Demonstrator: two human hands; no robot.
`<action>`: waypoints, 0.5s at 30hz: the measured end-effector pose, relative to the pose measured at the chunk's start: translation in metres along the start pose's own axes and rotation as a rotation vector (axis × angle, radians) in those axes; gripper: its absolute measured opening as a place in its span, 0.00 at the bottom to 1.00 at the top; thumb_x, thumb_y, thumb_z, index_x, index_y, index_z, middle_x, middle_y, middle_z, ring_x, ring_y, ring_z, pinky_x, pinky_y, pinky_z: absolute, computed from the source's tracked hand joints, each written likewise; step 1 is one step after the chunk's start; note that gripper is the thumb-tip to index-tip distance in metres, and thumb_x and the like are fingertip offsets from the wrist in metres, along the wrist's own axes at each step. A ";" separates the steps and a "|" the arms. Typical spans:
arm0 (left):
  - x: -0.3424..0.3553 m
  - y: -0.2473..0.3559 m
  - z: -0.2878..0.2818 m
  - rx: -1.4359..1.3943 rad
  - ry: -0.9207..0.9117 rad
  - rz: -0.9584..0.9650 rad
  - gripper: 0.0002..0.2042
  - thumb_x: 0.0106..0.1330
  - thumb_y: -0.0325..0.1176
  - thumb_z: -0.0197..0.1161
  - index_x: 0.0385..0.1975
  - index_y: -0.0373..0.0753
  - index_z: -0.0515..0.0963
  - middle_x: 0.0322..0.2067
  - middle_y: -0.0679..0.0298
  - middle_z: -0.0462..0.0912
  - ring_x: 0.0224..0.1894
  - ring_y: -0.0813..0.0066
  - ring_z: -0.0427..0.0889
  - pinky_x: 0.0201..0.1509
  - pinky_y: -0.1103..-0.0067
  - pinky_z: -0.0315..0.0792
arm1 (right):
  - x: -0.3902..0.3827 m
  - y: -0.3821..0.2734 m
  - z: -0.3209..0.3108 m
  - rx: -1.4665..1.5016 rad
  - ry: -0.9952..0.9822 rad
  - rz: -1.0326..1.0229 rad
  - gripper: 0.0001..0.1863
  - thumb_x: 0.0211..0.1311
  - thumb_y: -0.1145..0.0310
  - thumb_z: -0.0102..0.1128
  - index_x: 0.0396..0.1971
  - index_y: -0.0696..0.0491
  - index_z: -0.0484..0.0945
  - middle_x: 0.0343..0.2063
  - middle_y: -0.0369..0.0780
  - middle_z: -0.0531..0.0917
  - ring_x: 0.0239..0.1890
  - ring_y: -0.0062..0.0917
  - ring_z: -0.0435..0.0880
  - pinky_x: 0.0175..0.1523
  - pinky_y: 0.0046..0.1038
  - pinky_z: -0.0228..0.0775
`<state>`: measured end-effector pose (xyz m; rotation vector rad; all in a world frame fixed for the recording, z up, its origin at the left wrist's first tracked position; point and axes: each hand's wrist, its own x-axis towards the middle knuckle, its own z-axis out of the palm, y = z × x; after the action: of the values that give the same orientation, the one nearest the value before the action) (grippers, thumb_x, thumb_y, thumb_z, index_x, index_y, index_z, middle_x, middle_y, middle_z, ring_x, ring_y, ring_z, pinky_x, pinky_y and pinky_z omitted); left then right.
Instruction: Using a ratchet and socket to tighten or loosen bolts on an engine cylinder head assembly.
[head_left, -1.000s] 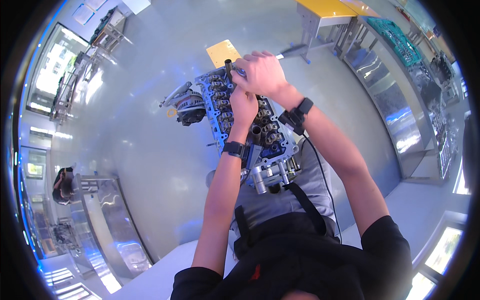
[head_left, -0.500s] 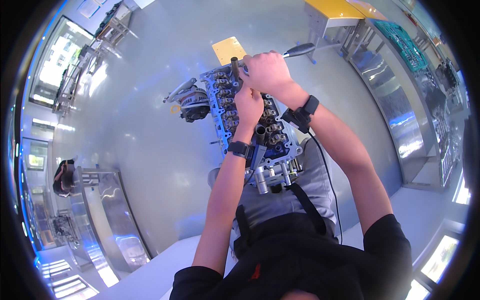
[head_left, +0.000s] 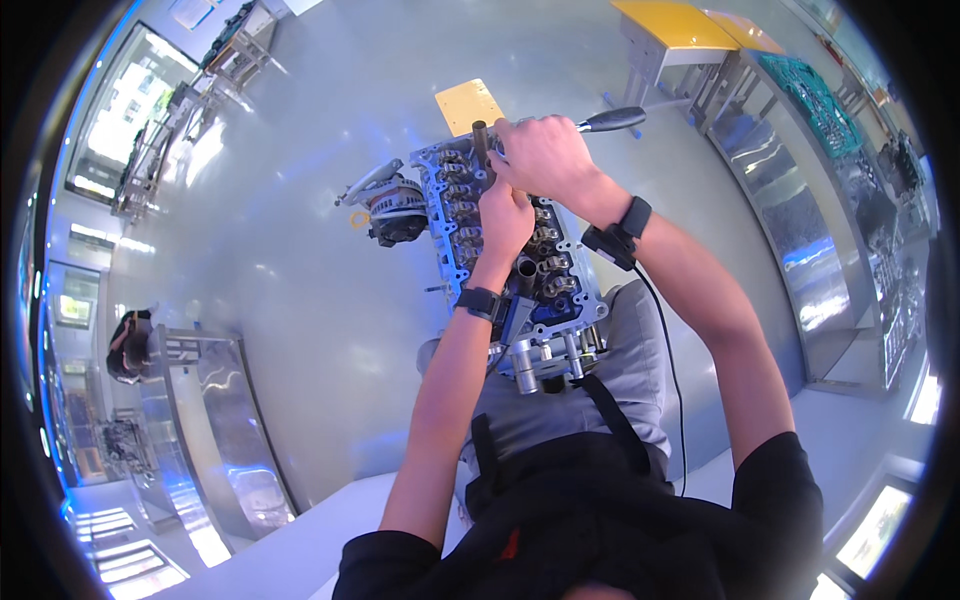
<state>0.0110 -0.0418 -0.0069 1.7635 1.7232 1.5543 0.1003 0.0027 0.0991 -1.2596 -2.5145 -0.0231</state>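
Observation:
A cylinder head (head_left: pixel 447 240) with rows of metal rocker arms (head_left: pixel 557 284) stands in front of me. My right hand (head_left: pixel 548 158) is closed over the inner end of a ratchet wrench (head_left: pixel 612 120), whose dark handle sticks out to the right past my knuckles. Just below and touching it, my left hand (head_left: pixel 506 222) is closed above the middle of the cylinder head; whatever is in its fingers is hidden. A dark metal tube (head_left: pixel 480 140) rises at the far end beside my right fingertips. A second tube opening (head_left: pixel 525 267) shows near my left wrist.
An alternator-like part (head_left: pixel 396 210) sits at the engine's left side. A yellow plate (head_left: pixel 468 105) is beyond the far end. Metal benches stand left and right, the right one with a teal tool tray (head_left: pixel 808 95). A black cable (head_left: pixel 672 390) hangs from my right wrist device.
The whole engine and both hands appear slightly lower and farther right in the picture. The wrench handle has shifted along with my right hand; both hands keep their holds.

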 end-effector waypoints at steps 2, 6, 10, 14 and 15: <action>0.002 0.002 -0.002 -0.008 -0.099 0.010 0.07 0.66 0.27 0.51 0.35 0.30 0.74 0.28 0.43 0.79 0.33 0.40 0.78 0.34 0.60 0.71 | -0.004 0.014 0.003 0.029 0.049 -0.006 0.12 0.50 0.57 0.58 0.23 0.52 0.79 0.17 0.39 0.79 0.27 0.36 0.81 0.39 0.35 0.73; 0.008 0.001 0.001 -0.051 -0.174 0.057 0.08 0.69 0.31 0.51 0.40 0.33 0.72 0.31 0.45 0.80 0.36 0.41 0.77 0.35 0.59 0.70 | 0.016 0.053 0.013 0.244 0.338 -0.509 0.09 0.49 0.61 0.60 0.22 0.52 0.77 0.20 0.38 0.78 0.31 0.36 0.79 0.44 0.34 0.72; 0.017 0.001 0.007 -0.191 -0.166 0.054 0.09 0.63 0.25 0.54 0.43 0.35 0.72 0.29 0.45 0.79 0.36 0.40 0.76 0.36 0.57 0.70 | 0.024 0.051 0.006 0.321 0.382 -0.606 0.08 0.48 0.62 0.60 0.20 0.51 0.77 0.19 0.38 0.77 0.31 0.35 0.78 0.44 0.35 0.71; 0.002 -0.001 0.012 0.021 -0.091 0.012 0.13 0.49 0.19 0.54 0.36 0.36 0.76 0.27 0.44 0.79 0.35 0.41 0.77 0.37 0.56 0.69 | 0.007 0.032 0.001 -0.024 0.040 -0.180 0.14 0.54 0.55 0.57 0.27 0.51 0.79 0.18 0.42 0.80 0.26 0.40 0.81 0.40 0.38 0.73; -0.002 -0.006 0.004 0.030 -0.087 0.008 0.14 0.50 0.19 0.54 0.37 0.36 0.76 0.27 0.44 0.78 0.34 0.40 0.76 0.36 0.56 0.69 | 0.005 0.019 0.002 -0.056 -0.022 -0.077 0.16 0.56 0.52 0.56 0.29 0.51 0.79 0.17 0.43 0.81 0.24 0.41 0.82 0.36 0.39 0.74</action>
<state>0.0113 -0.0396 -0.0136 1.8267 1.7087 1.4395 0.1119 0.0188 0.0963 -1.1890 -2.5967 -0.0985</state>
